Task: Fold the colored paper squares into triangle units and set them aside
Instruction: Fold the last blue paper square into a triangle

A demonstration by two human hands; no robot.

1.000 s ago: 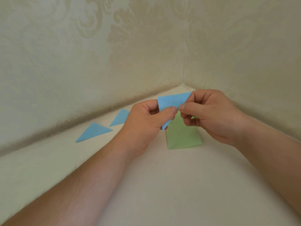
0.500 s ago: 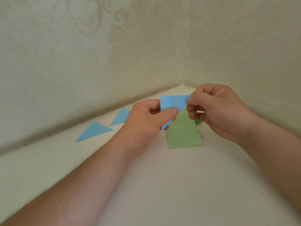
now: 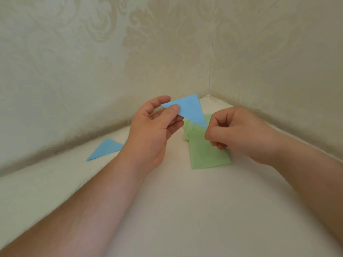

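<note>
Two hands work here, and we count three blue triangles at most: one held up, one lying flat on the tabletop (image 3: 185, 210) to the left, and a sliver of blue at the left wrist that we cannot identify for sure. We hold the folded blue triangle (image 3: 189, 110) above the tabletop, near the corner where the two patterned walls (image 3: 92, 62) meet. Our left hand (image 3: 154, 130) pinches its left tip between thumb and fingers, so that grip is clamped on the paper. Our right hand (image 3: 235, 134) has its fingers curled, and its fingertips meet the triangle's lower right point; that grip looks clamped on the point, though the contact is small. The triangle's long edge runs from the left tip down to the right, with its third corner pointing up toward the wall corner. The loose triangle (image 3: 105, 149) lies with its long axis slanting from lower left to upper right, its sharp tip toward the lower left. Under the hands lies green paper (image 3: 206, 153), at least two sheets overlapping, flat on the tabletop, with the long side running away from us.
</note>
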